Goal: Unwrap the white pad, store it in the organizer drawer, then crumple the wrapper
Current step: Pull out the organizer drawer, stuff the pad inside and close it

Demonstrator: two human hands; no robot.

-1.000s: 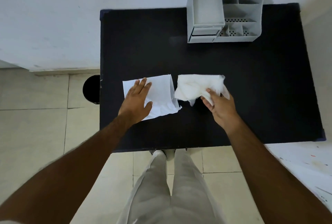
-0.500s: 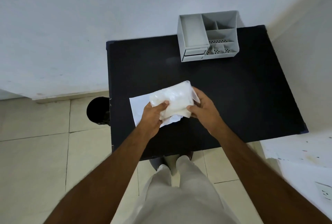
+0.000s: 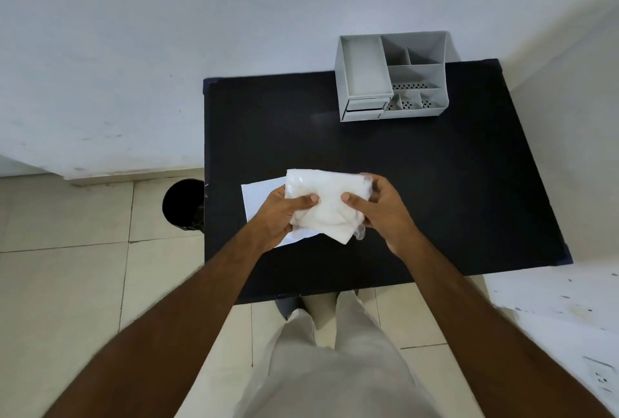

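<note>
A white pad in a clear crinkly wrapper [image 3: 326, 198] is held above the black table [image 3: 435, 199], near its front left. My left hand [image 3: 279, 216] grips its left side, thumb on top. My right hand [image 3: 378, 208] grips its right side, thumb on top. A flat white paper sheet [image 3: 259, 194] lies on the table under my left hand, partly hidden. The grey organizer [image 3: 392, 77] stands at the table's far edge; its small drawer [image 3: 365, 106] at the lower left front looks closed.
A black round bin [image 3: 182, 204] stands on the tiled floor against the table's left edge. White walls run behind and to the right of the table. A white speckled surface [image 3: 552, 297] lies at the table's front right corner.
My left hand left the flat sheet and joined my right hand on the wrapped pad, which rose off the table over the sheet. The view pulled back.
</note>
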